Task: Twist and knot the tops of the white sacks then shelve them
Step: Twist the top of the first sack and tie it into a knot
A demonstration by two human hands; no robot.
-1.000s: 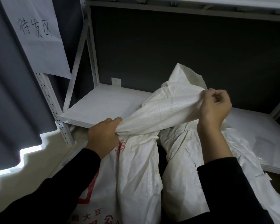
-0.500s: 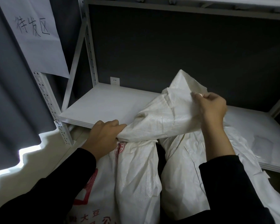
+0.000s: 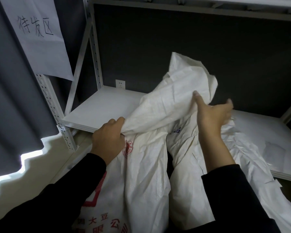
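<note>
The right hand [image 3: 213, 115] had released its fistful and spread open, thumb alone touching the loose top of the red-printed sack [image 3: 141, 182] at one o'clock, while the left hand [image 3: 107, 140] kept its fist round the neck. It read as a re-grip mid-twist, no knot yet, with the sack standing unshelved at six o'clock. The fist hid how tight the neck was.

A white paper sign [image 3: 40, 39] with three handwritten characters hangs at far left, in front of a grey pleated curtain [image 3: 10, 106]. Light shows under the curtain's wavy hem at near left. A white wall socket [image 3: 120, 84] sits on the dark back wall [image 3: 175, 47].
</note>
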